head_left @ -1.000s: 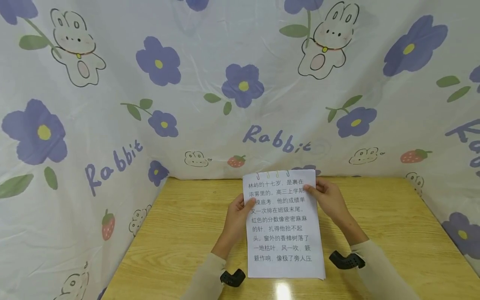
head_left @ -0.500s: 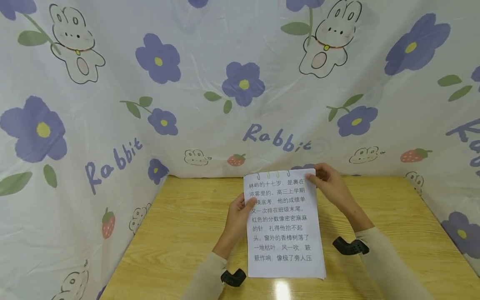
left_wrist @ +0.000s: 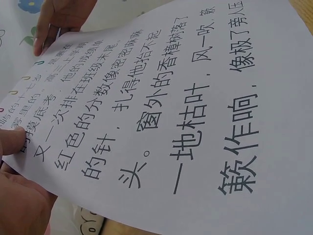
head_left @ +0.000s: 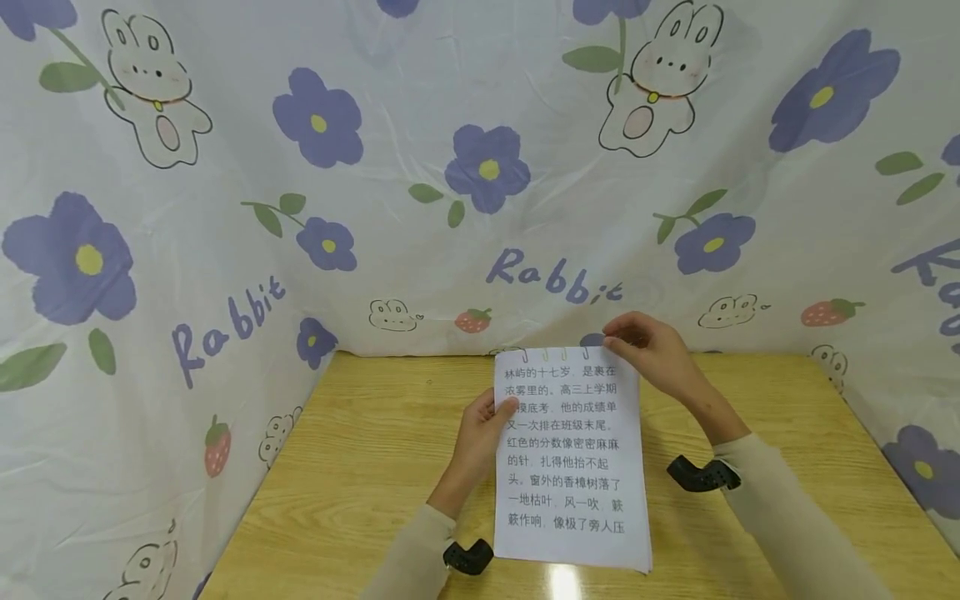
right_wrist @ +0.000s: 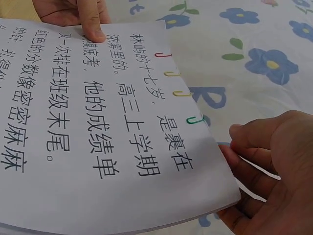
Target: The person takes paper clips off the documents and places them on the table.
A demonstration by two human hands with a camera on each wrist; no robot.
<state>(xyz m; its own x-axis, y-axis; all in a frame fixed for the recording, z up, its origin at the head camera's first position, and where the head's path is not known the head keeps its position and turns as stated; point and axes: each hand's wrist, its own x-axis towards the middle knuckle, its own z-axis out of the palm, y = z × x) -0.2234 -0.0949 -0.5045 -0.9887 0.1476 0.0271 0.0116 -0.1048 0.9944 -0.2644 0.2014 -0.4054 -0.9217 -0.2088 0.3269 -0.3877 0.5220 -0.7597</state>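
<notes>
A stack of white sheets printed with large Chinese text is held up over the table. My left hand pinches its left edge, thumb on the front and the other fingers behind. My right hand is at the top right corner. In the right wrist view, the right thumb is lifted off the page, and the fingers reach the edge and go partly behind the corner. Several coloured paper clips, among them a green clip and a red clip, sit along the top edge.
A wooden table lies under the sheets. Behind and beside it hangs a white cloth with purple flowers, rabbits and strawberries. Black wrist devices, such as the right one, sit at both sleeves.
My right hand has moved from the sheets' right side up to the top corner, its thumb coming off the front. The stack has shifted slightly right and down. The left hand keeps its pinch.
</notes>
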